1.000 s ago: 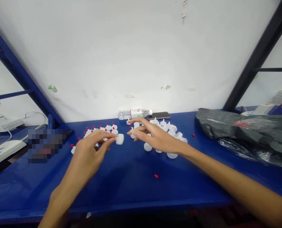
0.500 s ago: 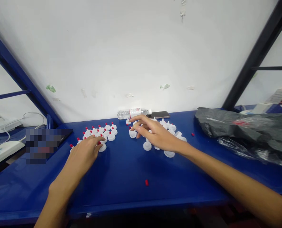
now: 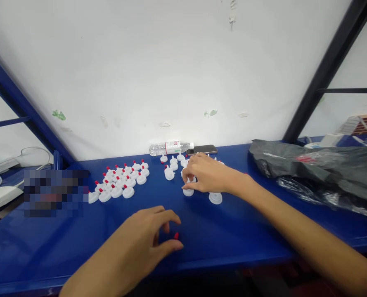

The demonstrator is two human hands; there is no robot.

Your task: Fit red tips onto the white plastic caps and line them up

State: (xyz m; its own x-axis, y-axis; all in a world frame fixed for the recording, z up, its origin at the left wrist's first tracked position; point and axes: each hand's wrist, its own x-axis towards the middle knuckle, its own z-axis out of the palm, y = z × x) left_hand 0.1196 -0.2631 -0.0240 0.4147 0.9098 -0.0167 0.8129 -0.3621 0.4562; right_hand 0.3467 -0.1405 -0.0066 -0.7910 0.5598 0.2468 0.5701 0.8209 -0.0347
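My left hand (image 3: pixel 150 237) is over the front of the blue table, thumb and forefinger spread on either side of a small red tip cap (image 3: pixel 176 235). It holds nothing. Further back, my right hand (image 3: pixel 203 175) has its thumb and fingers closed around the top of a white nozzle cap (image 3: pixel 188 192), whose base rests on the table. The right hand partly hides a loose group of white nozzle caps, among them one tipped over (image 3: pixel 169 173). To the left stand several white nozzle caps with red tips (image 3: pixel 128 191), gathered in rows.
Along the wall lie a water bottle (image 3: pixel 171 148) and a phone (image 3: pixel 202 149). A grey plastic bag (image 3: pixel 294 165) covers the table's right side. A blurred-out patch (image 3: pixel 55 193) is at the left, beside a white power strip (image 3: pixel 3 198). Metal posts frame both sides.
My left hand has left the red-tipped caps and come forward and right to the loose red tip cap. My right hand has lowered onto a white nozzle cap. The view has shifted slightly.
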